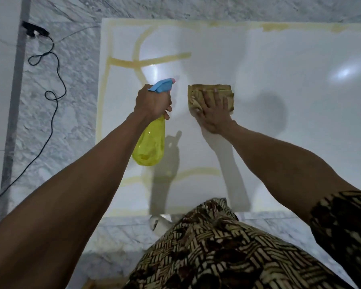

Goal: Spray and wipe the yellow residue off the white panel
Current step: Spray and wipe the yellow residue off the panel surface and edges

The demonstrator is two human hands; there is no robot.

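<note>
Looks like the middle of the job: spray and wipe going on side by side.

Left hand (pixel 152 101) curled tight round the neck of one spray bottle (pixel 149 142), yellow with a blue top, held up over the white panel (pixel 279 126). Blue top pointed toward the far left corner of the panel. Cannot tell if a finger is on the trigger.

Right hand (pixel 214 109) flat, fingers straight and a bit spread, pressing one folded cloth (pixel 211 94) down near the middle of the panel.

One panel, lying flat on the marble floor (pixel 61 126).

Yellow residue (pixel 150 62) in many lines: along the far edge, down the left edge, a cross of lines in the far left corner, a curved line near the near edge, a faint line along the near edge. About six or seven lines, hard to count for sure. Right side of the panel mostly white.

Next, likely: squirt the lines in the far left corner, then slide the cloth over there and rub hard. Needs the bottle aimed well and the cloth pushed flat.

One black cable (pixel 54 80) on the floor, well apart from the left edge.
</note>
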